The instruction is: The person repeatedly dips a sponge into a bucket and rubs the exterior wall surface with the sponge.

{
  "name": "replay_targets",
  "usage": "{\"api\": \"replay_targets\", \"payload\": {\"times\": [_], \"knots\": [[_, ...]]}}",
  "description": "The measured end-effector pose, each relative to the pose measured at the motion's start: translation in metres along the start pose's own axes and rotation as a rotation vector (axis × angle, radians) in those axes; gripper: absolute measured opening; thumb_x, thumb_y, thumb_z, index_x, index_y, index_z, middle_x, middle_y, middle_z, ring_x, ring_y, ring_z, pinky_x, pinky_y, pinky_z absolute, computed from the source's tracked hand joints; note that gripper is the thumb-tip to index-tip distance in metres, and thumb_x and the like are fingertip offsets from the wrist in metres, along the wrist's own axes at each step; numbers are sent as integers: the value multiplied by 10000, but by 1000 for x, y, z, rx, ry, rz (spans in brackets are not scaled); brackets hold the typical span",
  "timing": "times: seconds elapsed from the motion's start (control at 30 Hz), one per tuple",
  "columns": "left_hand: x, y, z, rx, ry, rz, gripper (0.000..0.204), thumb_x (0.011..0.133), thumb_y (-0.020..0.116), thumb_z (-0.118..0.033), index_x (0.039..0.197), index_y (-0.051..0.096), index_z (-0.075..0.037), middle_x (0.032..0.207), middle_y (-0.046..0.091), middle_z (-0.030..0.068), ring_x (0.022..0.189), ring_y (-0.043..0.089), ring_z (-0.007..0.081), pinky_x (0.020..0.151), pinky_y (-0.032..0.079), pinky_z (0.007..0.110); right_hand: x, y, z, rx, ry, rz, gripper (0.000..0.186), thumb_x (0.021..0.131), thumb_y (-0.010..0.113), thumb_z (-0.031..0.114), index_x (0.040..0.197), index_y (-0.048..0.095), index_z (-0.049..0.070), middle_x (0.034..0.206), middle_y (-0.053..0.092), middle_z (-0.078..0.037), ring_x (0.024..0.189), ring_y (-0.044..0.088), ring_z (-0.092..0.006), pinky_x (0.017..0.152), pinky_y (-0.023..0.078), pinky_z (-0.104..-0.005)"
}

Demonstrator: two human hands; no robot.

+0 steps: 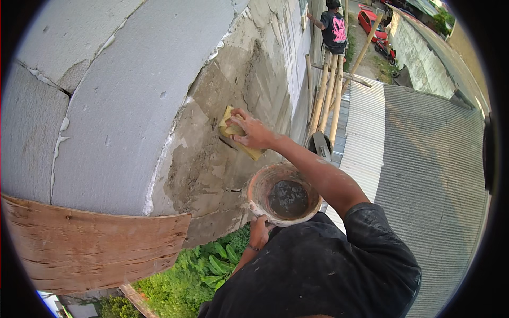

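My right hand [251, 130] is closed round a yellow plastering float [253, 152], which lies against the wall over damp, rough grey-brown mortar [207, 153]. Close in front of my body is a worn, mortar-stained bucket [255, 192]. Wet grey mortar [289, 200] lies in its bottom. Gripping the bucket's near left side is my left hand [259, 231], a dark band round its wrist; some of its fingers are hidden by the bucket. Pale grey blocks [132, 95] with white joints make up the wall left of the mortar.
Bamboo poles [330, 95] run away along the wall, with another person [334, 29] on them farther off. A dark tool or container [320, 144] rests on their near end. Corrugated roofing [429, 175] spreads below right. A plywood sheet [95, 244] juts out lower left, above green plants [185, 275].
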State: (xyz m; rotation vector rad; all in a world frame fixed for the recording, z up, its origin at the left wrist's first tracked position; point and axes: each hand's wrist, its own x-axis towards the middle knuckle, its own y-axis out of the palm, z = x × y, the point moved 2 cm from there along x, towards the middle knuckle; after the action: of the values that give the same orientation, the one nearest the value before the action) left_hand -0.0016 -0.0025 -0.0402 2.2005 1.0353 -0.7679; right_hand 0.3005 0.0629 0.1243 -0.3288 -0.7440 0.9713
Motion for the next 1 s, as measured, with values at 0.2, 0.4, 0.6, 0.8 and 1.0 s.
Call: {"api": "replay_targets", "payload": {"times": [0.2,0.4,0.6,0.8,1.0], "knots": [[0,-5,9,-36,-4,35,347,835,504,-44,1173,458,18,1131,561,140,1021,590,279,877,523,497,-49,3,8,63,192,-13,415,823,659,234,1201,518,140,1297,440,-142,1132,545,-366,926,446,-461],[-2,2,3,20,2,112,422,849,468,-28,1266,405,-9,1170,529,127,1094,551,304,932,474,544,-185,34,-5,-241,499,819,360,759,668,309,1056,689,107,1089,669,-148,1052,632,-335,916,477,-443],[-1,26,-16,54,-14,75,407,856,469,-23,1256,398,4,1175,517,144,1082,549,303,928,481,538,-255,96,-89,-302,312,1188,413,765,676,346,1061,725,62,1037,699,-163,1039,649,-323,896,490,-425],[6,22,-15,-42,8,55,386,843,474,-12,1221,403,20,1114,516,141,1048,555,320,917,490,549,-117,-37,-12,-85,289,686,377,803,660,308,1099,625,77,1075,635,-168,1047,602,-337,933,451,-417],[9,14,-10,-38,25,66,358,843,470,-17,1194,413,29,1120,517,154,1043,558,328,896,502,554,47,-129,52,126,0,-284,380,871,622,276,1207,517,134,1266,454,-142,1125,534,-336,958,419,-402]]}}
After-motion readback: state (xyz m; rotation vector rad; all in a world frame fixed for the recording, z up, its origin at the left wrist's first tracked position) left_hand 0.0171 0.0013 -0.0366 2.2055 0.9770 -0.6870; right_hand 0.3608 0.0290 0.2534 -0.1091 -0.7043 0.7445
